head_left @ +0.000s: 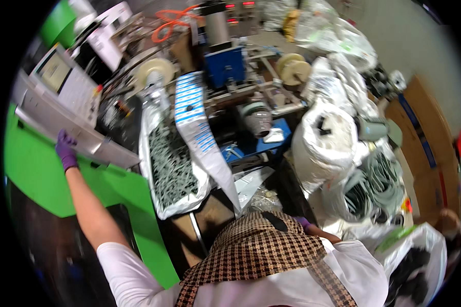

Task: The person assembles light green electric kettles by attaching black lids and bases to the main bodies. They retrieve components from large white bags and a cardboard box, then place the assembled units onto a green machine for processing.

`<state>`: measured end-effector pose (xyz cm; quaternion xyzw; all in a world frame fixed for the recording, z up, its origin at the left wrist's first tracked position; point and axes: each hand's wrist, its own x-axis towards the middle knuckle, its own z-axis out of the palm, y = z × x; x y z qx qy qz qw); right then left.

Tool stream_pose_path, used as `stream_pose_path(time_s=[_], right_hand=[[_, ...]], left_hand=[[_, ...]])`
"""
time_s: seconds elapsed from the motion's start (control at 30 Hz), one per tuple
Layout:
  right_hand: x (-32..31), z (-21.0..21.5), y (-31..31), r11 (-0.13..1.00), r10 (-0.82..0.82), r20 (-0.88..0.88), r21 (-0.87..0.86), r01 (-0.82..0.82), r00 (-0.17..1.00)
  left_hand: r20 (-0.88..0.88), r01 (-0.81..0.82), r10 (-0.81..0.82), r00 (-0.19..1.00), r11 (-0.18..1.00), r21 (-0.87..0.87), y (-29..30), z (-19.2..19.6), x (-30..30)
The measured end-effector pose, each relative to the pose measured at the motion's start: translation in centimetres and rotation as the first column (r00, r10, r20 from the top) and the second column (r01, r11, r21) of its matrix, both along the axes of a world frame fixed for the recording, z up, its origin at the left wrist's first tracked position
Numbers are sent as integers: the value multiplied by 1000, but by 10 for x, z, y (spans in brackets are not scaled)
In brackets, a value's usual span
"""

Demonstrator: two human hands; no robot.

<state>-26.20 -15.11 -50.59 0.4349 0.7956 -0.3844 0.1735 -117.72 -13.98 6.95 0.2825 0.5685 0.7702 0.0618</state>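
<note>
My left hand [65, 149], in a purple glove, reaches out to the far left. Its fingers look apart and rest against the lower edge of a white machine housing [82, 134], just above a green panel [41, 171]. Nothing shows in that hand. Close to my body on the right, my right hand [303, 222] wears the same purple glove. The checked apron [264, 245] covers most of it, so its fingers and anything in them are hidden.
A white bag of small grey-green parts [171, 169] lies ahead, beside a blue-and-white printed strip [194, 115]. Beyond stands a blue machine block [225, 66]. Right are a large white sack [325, 146], coiled grey-green strips [379, 179] and cardboard [420, 128].
</note>
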Motion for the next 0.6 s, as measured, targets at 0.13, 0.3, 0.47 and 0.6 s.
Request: stream_pose_path(time_s=[0.13,0.3,0.47,0.6], right_hand=[[68,-15,38,988,81,182,-146,-55,980],[40,-6,146,974,159,216,-192,-117,963],[-100,12,221,933,308,49,-211,-291,950],[-221,17,218,887,102,-145,-434,-156,984]], left_hand=[[-229,-204,188,955,978,-46,-68,1,81],[-29,-183,185,982,981,68,-148,26,205],[-84,-262,271,959,959,108,-237,38,305],[-135,-177,200,971,971,162,-304,35,358]])
